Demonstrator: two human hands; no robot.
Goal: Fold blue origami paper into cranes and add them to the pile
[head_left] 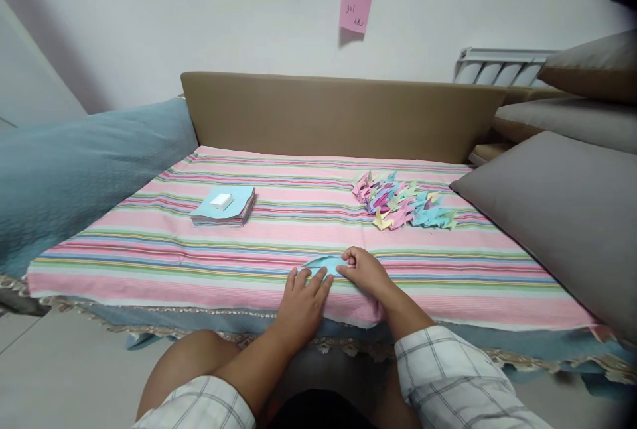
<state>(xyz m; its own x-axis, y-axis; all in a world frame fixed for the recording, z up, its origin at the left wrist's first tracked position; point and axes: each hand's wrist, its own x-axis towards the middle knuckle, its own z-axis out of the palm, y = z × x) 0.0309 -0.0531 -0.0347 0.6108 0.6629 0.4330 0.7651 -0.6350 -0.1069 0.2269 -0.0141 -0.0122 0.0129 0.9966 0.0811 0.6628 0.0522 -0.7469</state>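
A sheet of light blue origami paper (pixel 327 264), partly folded, lies on the striped cloth near the sofa's front edge. My left hand (pixel 304 293) rests on its near left side with fingers spread and flat. At the paper's right end, my right hand (pixel 365 271) is closed, thumb and curled fingers pinching the edge. Both hands hide part of the sheet. Farther back on the right sits a pile of folded paper cranes (pixel 398 200) in pink, blue, purple, green and yellow. Left of my hands stands a stack of square paper (pixel 223 212), light blue on top.
A small white block (pixel 221 201) sits on the paper stack. The pink striped cloth (pixel 149 276) covers the sofa seat. Grey cushions (pixel 557 210) lean at the right, a blue-covered armrest (pixel 99 164) borders the left, and a brown backrest (pixel 338 117) stands behind.
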